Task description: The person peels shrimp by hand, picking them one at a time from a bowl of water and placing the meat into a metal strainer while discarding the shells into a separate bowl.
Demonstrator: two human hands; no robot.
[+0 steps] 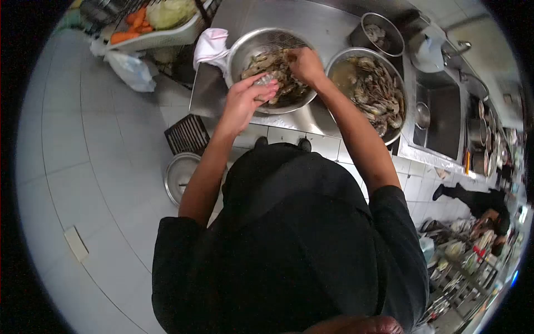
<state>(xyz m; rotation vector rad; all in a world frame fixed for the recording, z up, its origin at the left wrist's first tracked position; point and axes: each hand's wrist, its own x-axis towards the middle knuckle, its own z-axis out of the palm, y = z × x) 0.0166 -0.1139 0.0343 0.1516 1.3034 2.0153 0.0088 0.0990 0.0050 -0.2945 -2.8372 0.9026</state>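
Note:
A wide steel bowl (pixel 238 51) of brownish shrimp (pixel 286 86) stands on the steel counter in front of me. Over its near left side, my left hand (pixel 248 100) is closed around a pale, glassy-looking shrimp (pixel 265 80). My right hand (pixel 307 67) reaches down over the bowl's right side with its fingers bent together among the shrimp; whatever they grip is hidden. To the right, a second steel basin (pixel 404 92) holds more shrimp in cloudy water. Behind it, a deep steel pot (pixel 363 40) contains pale, peeled-looking pieces.
A white and pink cloth (pixel 211 47) lies by the bowl's left. Further left is a white basket (pixel 189 32) with cabbage and carrots. At right are a sink (pixel 445 111) and faucet (pixel 459 50). A round lid (pixel 181 175) is low at left. Another person (pixel 484 203) is far right.

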